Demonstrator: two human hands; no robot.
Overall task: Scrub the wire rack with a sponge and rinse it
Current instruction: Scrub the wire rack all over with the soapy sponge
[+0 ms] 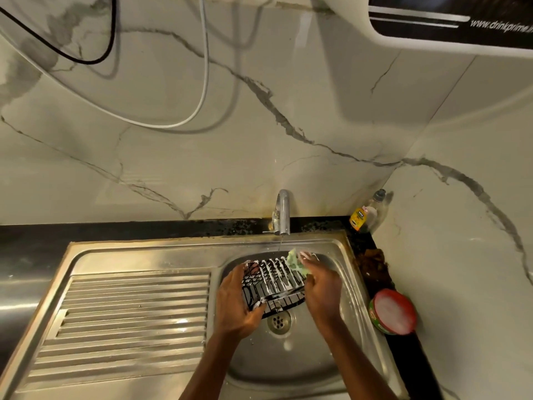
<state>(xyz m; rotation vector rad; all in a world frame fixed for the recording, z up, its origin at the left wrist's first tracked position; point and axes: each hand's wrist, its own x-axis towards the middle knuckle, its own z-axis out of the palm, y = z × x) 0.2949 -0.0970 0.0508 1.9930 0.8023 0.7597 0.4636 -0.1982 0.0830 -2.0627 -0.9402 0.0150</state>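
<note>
Both forearms reach up from the bottom edge over the stainless-steel sink basin (288, 368), and the work sits just beyond them. Curled around the near-left corner of the black wire rack (272, 284), the left hand (235, 301) has its thumb hooked over the near rail and its fingers (245, 267) wrapped up the left side, clamped on the wire. That grip looks meant to hold the rack off the basin floor, above the round drain strainer (279, 321), and steady it against the scrubbing.

Opposite, the right hand (320, 287) pinches a green sponge (297, 265) at the rack's far-right corner; its fingertips (305, 255), coated in suds, are closed on the sponge and press it against the wires. White lather streaks the bars between the two hands, so scrubbing seems well underway and rinsing not yet done.

Rack attitude: tilted, with its near edge low by the left thumb and its far edge raised toward the right fingertips. Its long axis appears to run roughly left to right, from one hand to the other, while the soapy bars point away toward the chrome tap (284, 210). A thin stream falls from the tap just beyond the right fingertips, probably kept running for the rinse.
</note>
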